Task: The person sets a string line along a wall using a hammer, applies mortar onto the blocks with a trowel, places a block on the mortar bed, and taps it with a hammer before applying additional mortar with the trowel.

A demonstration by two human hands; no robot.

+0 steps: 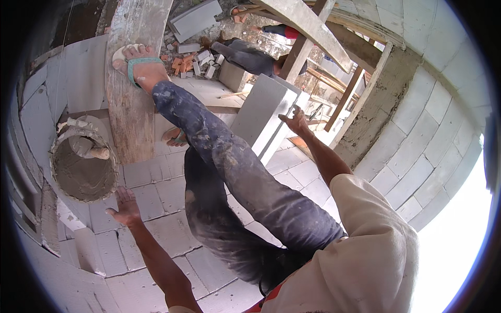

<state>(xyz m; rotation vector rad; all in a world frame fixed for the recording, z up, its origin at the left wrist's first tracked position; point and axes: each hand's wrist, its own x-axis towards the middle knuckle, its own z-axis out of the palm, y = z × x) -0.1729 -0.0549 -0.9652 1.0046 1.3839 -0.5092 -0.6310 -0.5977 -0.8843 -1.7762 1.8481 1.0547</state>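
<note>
On the left, my left hand is open, its fingers spread, just below the rim of a bucket and holding nothing. Grey mortar fills much of the bucket. A mortar-caked tool with a short rounded handle lies in it. Across my body, my right hand is curled at the right edge of a large pale building block, thumb and fingers against it. The block stands tilted, and a narrow gap runs along its edge side. How firmly I grip it is hard to see.
One sandalled foot rests on a wide wooden plank. Pale block walls surround me. Beyond lie brick rubble, loose blocks and another person in dark clothing. Timber beams cross at upper right.
</note>
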